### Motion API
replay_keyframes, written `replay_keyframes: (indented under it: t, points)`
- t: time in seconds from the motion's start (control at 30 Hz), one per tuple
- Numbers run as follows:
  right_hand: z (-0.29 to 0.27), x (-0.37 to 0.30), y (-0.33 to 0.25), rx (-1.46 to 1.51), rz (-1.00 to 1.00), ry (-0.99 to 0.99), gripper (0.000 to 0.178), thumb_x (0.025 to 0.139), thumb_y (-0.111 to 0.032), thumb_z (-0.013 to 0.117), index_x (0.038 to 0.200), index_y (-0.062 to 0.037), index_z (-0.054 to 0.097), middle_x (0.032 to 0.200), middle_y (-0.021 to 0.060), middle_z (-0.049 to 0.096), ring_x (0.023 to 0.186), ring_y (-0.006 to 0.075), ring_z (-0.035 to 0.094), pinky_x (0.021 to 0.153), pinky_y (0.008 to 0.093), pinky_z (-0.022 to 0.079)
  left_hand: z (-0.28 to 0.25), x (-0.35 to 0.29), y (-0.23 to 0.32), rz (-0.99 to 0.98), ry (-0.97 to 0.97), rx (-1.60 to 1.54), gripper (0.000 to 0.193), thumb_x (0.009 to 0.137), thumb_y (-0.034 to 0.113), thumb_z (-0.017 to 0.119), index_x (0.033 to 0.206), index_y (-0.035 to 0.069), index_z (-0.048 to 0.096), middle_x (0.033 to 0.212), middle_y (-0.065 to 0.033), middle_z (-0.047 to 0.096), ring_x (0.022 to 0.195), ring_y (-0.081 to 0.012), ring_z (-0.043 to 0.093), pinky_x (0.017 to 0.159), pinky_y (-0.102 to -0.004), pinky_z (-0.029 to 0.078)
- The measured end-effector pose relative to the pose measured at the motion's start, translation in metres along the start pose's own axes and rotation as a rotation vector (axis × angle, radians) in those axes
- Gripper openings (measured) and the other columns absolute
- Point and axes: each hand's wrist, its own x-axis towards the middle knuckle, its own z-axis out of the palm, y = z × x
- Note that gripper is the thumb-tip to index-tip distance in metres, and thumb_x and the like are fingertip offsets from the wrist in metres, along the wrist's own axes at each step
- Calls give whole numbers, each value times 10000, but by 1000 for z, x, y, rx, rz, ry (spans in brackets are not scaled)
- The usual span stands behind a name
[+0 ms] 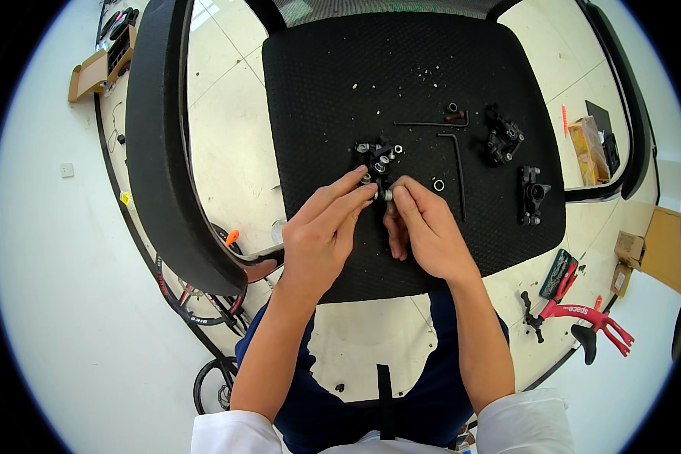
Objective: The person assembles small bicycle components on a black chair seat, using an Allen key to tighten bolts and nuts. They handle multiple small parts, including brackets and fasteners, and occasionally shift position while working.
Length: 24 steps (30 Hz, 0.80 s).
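Observation:
A black bicycle brake caliper [384, 157] with silver bolts and washers lies on the black chair seat [318, 83], in front of both hands. My left hand [319, 231] holds it, the fingertips pressed on its near left side. From the right, my right hand [435, 238] pinches at its near end, thumb and index finger together by a small silver fitting; the other fingers curl below. Right of the caliper lie a silver washer [434, 186], a long hex key [461, 181] and a second hex key [424, 124]. Two similar black calipers [502, 138] [534, 194] sit at the seat's right.
A small bolt [454, 116] and a dark ring [452, 107] lie by the upper hex key. Chair armrests [155, 151] rise on both sides. On the floor are a red bike frame [575, 310], bicycle wheels [204, 306] and cardboard boxes [629, 248].

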Motion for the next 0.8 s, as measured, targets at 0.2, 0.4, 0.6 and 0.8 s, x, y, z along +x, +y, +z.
replay_keyframes:
  t: [0.2,0.4,0.6,0.8]
  points:
    - [-5,2,-4,-33,143,-28,323,1060,-307,389,907,-41,490,665,39,545,508,114,552,465,229,443,-3,1,-2,-9,-24,3,226,837,-72,663,1044,2,711,1131,-138,692,900,-230,697,748,-288,560]
    - [2,-3,-5,-91,-81,43,273,1035,-241,446,896,-15,510,650,49,563,510,109,558,470,249,443,0,0,0,3,-16,-4,237,833,-76,664,1050,4,712,1134,-137,692,904,-228,695,747,-282,556]
    - [2,1,-6,29,73,17,368,1051,-277,404,820,-16,523,581,43,539,432,104,527,400,230,397,-2,2,-1,-7,-28,-19,245,829,-69,675,1053,15,724,1132,-133,697,891,-212,699,735,-269,556]
    - [6,0,-5,113,13,121,379,1056,-296,395,846,-20,546,584,39,546,432,104,529,400,224,398,-5,2,0,-42,-44,-16,251,835,-62,677,1067,21,725,1133,-130,699,880,-203,707,729,-263,563]
